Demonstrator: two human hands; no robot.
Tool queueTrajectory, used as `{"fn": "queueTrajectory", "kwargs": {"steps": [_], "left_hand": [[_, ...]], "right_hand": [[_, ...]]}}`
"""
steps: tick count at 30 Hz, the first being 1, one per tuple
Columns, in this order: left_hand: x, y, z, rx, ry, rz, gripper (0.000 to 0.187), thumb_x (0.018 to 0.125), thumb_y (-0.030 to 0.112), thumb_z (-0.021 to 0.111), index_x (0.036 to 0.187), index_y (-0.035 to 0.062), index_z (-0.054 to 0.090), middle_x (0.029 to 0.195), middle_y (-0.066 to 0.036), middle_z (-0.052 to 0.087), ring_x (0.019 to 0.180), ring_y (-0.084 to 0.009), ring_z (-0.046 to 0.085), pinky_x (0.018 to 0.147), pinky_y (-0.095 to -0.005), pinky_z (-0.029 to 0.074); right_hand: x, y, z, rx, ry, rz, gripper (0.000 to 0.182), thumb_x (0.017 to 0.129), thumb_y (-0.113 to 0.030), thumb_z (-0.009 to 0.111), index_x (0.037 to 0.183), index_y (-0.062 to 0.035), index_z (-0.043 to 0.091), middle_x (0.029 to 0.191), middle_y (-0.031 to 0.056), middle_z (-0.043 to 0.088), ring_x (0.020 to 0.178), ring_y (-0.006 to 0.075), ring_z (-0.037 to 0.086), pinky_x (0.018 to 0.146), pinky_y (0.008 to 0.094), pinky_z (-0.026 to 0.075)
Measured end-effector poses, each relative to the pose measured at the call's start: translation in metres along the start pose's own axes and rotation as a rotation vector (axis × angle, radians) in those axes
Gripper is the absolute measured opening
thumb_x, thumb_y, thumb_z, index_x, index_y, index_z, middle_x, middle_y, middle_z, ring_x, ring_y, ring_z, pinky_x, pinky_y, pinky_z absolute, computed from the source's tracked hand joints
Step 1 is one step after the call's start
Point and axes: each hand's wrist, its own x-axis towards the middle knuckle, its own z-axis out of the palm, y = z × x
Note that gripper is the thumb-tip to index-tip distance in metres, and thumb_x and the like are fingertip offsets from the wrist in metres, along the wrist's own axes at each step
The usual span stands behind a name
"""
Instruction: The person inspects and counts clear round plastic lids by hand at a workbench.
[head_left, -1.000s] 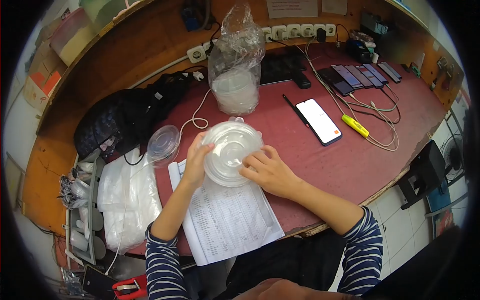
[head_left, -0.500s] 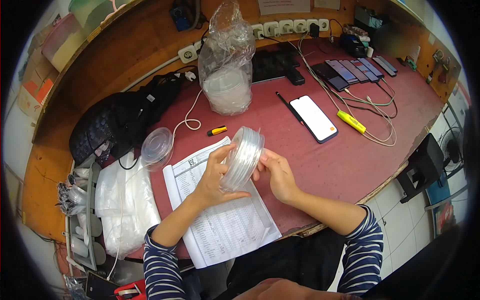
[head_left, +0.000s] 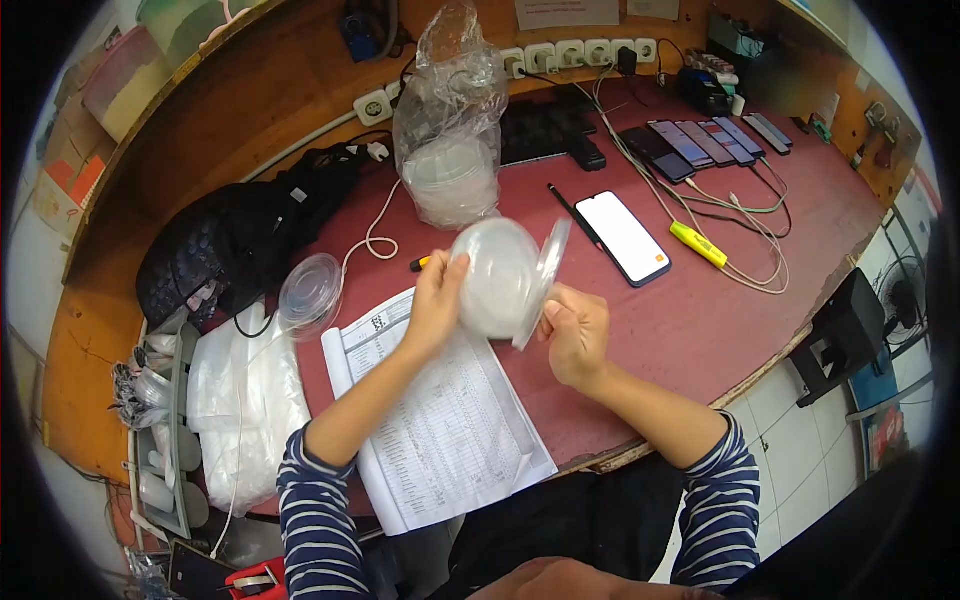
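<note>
- Half a second ago the clear plastic container (head_left: 497, 277) was held edge-on low over the printed sheets (head_left: 440, 420); now it is raised and turned, its round bottom facing the camera, and its lid (head_left: 541, 283) swings open on the right.
- The small yellow marker (head_left: 421, 264) that lay bare on the red table (head_left: 700, 320) is now half hidden behind the left hand.
- Far left, a grey rack (head_left: 160, 420) holds small clear items, too blurred to name; white plastic bags (head_left: 240, 400) lie beside it.
- A second clear bowl (head_left: 310, 293) rests on the table, apparently empty.
- The left hand (head_left: 437, 300) has its fingers curled and clamped on the container's left wall.
- The right hand (head_left: 577, 333) grips the lid's lower edge with thumb and fingers pinched.
- Behind, a crumpled clear bag (head_left: 450, 130) holds a stack of similar containers.
</note>
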Motion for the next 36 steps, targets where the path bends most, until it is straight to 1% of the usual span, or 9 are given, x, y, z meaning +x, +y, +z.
{"fn": "queueTrajectory", "kwargs": {"steps": [4, 6, 10, 13, 16, 20, 22, 26, 36], "left_hand": [[0.019, -0.01, 0.008, 0.283, 0.179, 0.256, 0.031, 0.085, 0.026, 0.055, 0.105, 0.0027, 0.047, 0.115, -0.013, 0.041, 0.105, -0.0164, 0.04, 0.083, -0.0291, 0.038], [0.0, 0.009, 0.016, 0.34, 0.19, 0.631, 0.039, 0.083, 0.023, 0.056, 0.115, 0.0038, 0.043, 0.111, -0.014, 0.04, 0.103, -0.0191, 0.04, 0.081, -0.0273, 0.039], [-0.059, 0.036, 0.026, 0.472, -0.154, 0.948, 0.023, 0.077, 0.012, 0.063, 0.093, 0.0024, 0.051, 0.085, -0.011, 0.048, 0.077, -0.0194, 0.047, 0.063, -0.0266, 0.041], [-0.075, 0.033, 0.022, 0.419, -0.153, 0.89, 0.019, 0.076, 0.013, 0.064, 0.084, 0.0027, 0.051, 0.075, -0.008, 0.048, 0.064, -0.0172, 0.045, 0.055, -0.0261, 0.038], [-0.075, 0.026, 0.014, 0.455, -0.176, 0.915, 0.02, 0.076, 0.011, 0.065, 0.087, 0.0021, 0.051, 0.076, -0.008, 0.047, 0.066, -0.0165, 0.048, 0.055, -0.0244, 0.042], [-0.08, 0.025, 0.023, 0.141, -0.004, 0.744, 0.023, 0.073, 0.008, 0.066, 0.09, 0.0011, 0.051, 0.079, -0.01, 0.051, 0.069, -0.0181, 0.054, 0.056, -0.0244, 0.047], [-0.078, 0.027, 0.013, 0.471, -0.02, 0.967, 0.026, 0.07, 0.006, 0.067, 0.091, 0.0007, 0.054, 0.081, -0.012, 0.057, 0.068, -0.0185, 0.06, 0.055, -0.0235, 0.05], [-0.074, 0.036, 0.008, 0.652, -0.002, 1.053, 0.026, 0.066, 0.005, 0.068, 0.089, 0.0009, 0.056, 0.078, -0.011, 0.061, 0.061, -0.0166, 0.061, 0.051, -0.0225, 0.049], [-0.075, 0.033, 0.017, 0.624, 0.058, 0.712, 0.024, 0.064, 0.0, 0.066, 0.086, 0.0001, 0.057, 0.065, -0.007, 0.062, 0.056, -0.0138, 0.064, 0.052, -0.0205, 0.05]], "right_hand": [[0.005, -0.005, -0.005, 0.065, 0.054, 0.04, 0.03, 0.083, -0.008, 0.043, 0.055, -0.0016, 0.042, 0.05, 0.006, 0.043, 0.045, 0.0125, 0.043, 0.044, 0.0267, 0.033], [0.008, -0.006, -0.009, -0.105, -0.051, 0.037, 0.027, 0.082, -0.009, 0.044, 0.056, -0.0019, 0.042, 0.052, 0.007, 0.043, 0.047, 0.0176, 0.043, 0.046, 0.0305, 0.034], [0.001, -0.008, -0.003, -0.188, -0.306, -0.148, 0.025, 0.083, -0.012, 0.045, 0.06, -0.0018, 0.043, 0.056, 0.0086, 0.043, 0.051, 0.0237, 0.044, 0.051, 0.0345, 0.035], [-0.006, -0.01, 0.003, 0.091, -0.438, -0.174, 0.022, 0.083, -0.013, 0.046, 0.063, -0.0024, 0.044, 0.058, 0.0109, 0.042, 0.056, 0.028, 0.045, 0.053, 0.035, 0.036], [-0.012, -0.017, 0.004, 0.015, -0.474, 0.075, 0.02, 0.083, -0.013, 0.046, 0.066, -0.0033, 0.044, 0.058, 0.0111, 0.042, 0.057, 0.0284, 0.046, 0.052, 0.0342, 0.036], [-0.008, -0.019, 0.007, -0.062, -0.489, 0.09, 0.015, 0.083, -0.011, 0.047, 0.069, -0.0035, 0.045, 0.062, 0.0117, 0.045, 0.059, 0.0294, 0.048, 0.052, 0.0349, 0.038], [-0.007, -0.017, 0.008, -0.227, -0.509, -0.095, 0.009, 0.08, -0.007, 0.049, 0.072, -0.0037, 0.045, 0.067, 0.0125, 0.047, 0.061, 0.031, 0.049, 0.054, 0.037, 0.039], [-0.003, -0.008, 0.01, -0.253, -0.464, -0.244, 0.007, 0.076, -0.004, 0.051, 0.072, -0.0036, 0.045, 0.07, 0.0129, 0.048, 0.063, 0.0314, 0.05, 0.055, 0.0376, 0.04], [-0.01, -0.001, 0.015, -0.308, -0.282, -0.207, 0.014, 0.07, -0.003, 0.056, 0.063, -0.0025, 0.044, 0.057, 0.0119, 0.044, 0.05, 0.0279, 0.047, 0.047, 0.0357, 0.039]]}}
